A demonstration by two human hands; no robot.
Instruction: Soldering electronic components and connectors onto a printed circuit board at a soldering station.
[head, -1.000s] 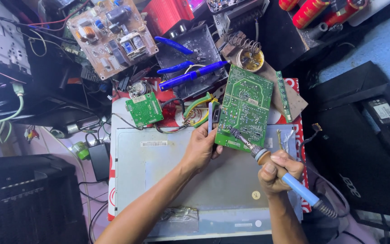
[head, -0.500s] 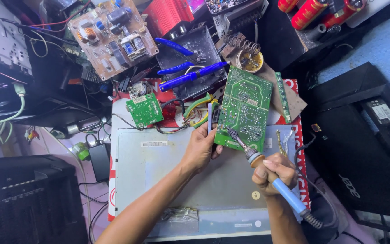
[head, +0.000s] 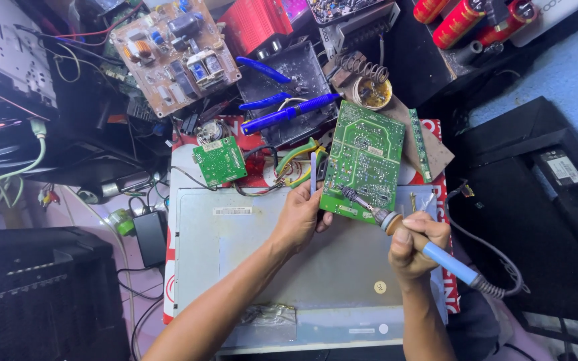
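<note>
Here, the right hand is wrapping its fingers closed around the blue handle of the soldering iron, whose tip is touching the lower edge of the large green circuit board. The left hand is gripping that board's lower left corner, fingers curled shut on it, with a thin pale strip (solder or a tool, cannot tell) sticking up from the fingers. The board is lying tilted over the top edge of the grey metal panel. Left of the board, a small green board is resting; above it, blue-handled pliers and a solder-stand coil are lying; further up-left, a tan component board is sitting.
</note>
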